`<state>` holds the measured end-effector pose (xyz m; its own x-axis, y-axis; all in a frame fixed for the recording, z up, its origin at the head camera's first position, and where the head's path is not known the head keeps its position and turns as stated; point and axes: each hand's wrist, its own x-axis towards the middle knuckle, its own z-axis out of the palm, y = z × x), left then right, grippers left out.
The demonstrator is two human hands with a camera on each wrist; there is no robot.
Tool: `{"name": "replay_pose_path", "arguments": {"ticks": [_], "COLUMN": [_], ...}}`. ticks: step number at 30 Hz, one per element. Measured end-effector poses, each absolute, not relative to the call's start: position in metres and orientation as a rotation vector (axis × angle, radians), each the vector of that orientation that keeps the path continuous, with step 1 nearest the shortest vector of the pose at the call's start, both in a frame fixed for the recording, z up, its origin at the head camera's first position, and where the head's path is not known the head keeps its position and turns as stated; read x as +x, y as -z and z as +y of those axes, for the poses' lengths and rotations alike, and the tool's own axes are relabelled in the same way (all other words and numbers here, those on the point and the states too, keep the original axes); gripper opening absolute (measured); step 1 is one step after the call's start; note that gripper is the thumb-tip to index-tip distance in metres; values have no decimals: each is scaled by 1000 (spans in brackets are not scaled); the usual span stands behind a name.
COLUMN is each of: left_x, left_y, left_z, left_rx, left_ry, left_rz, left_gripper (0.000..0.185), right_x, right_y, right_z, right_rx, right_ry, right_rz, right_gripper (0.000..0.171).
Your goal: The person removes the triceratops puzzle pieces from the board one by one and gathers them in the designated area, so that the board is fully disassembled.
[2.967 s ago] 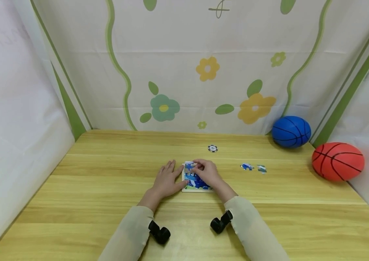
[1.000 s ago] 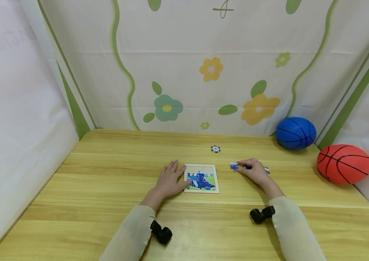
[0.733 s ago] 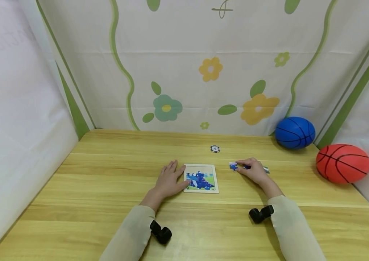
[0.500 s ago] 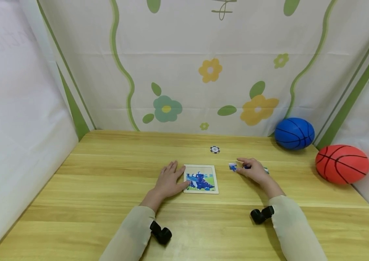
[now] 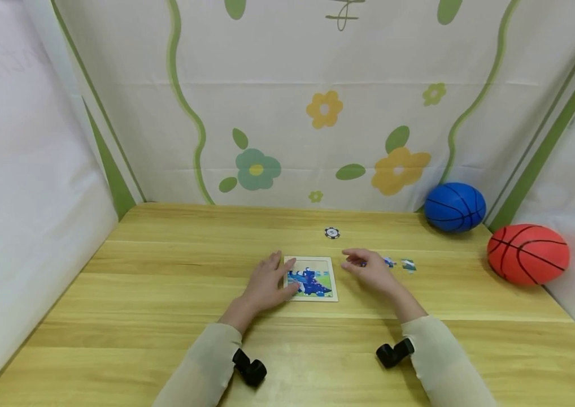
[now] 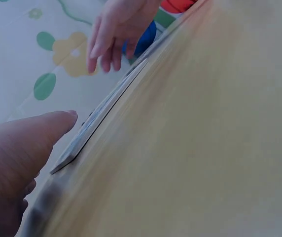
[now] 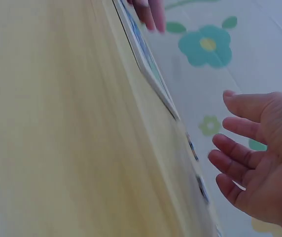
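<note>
The left hand (image 5: 266, 281) lay flat with straight fingers on the left edge of the puzzle board (image 5: 318, 279), which rested on the desk (image 5: 165, 305). The board held a partly built blue picture. The right hand (image 5: 369, 270) hovered just right of the board, fingers relaxed and spread, holding nothing. Two loose puzzle pieces (image 5: 399, 263) lay near it. Further away were a poker chip (image 5: 331, 232), a blue ball (image 5: 454, 206) and an orange ball (image 5: 527, 253).

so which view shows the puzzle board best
The head view: the puzzle board lies flat on the table, its blue picture facing up, the left hand touching its left edge. The left wrist view shows only its thin edge; the right wrist view shows a blurred, foreshortened strip.
</note>
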<state>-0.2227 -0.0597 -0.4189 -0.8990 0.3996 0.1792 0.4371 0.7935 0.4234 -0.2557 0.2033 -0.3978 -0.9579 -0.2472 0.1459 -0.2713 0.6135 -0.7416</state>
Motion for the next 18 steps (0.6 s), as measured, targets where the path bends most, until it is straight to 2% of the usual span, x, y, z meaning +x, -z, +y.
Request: {"name": "replay_pose_path", "arguments": {"ticks": [8, 13, 18], "left_x": [-217, -217, -218], "left_y": [422, 425, 426], "left_z": [-48, -47, -46], "left_rx": [-760, -777, -774], "left_ry": [639, 605, 604], "left_rz": [-2948, -2969, -2970], "left_gripper": [54, 52, 52], "right_x": [-246, -240, -236], "right_y": [412, 415, 414], "right_z": [181, 177, 173], "right_rx": [554, 651, 655], "right_ry": [-1311, -1111, -990], "right_rz": [-2850, -2881, -2876], "right_gripper": [38, 40, 36]}}
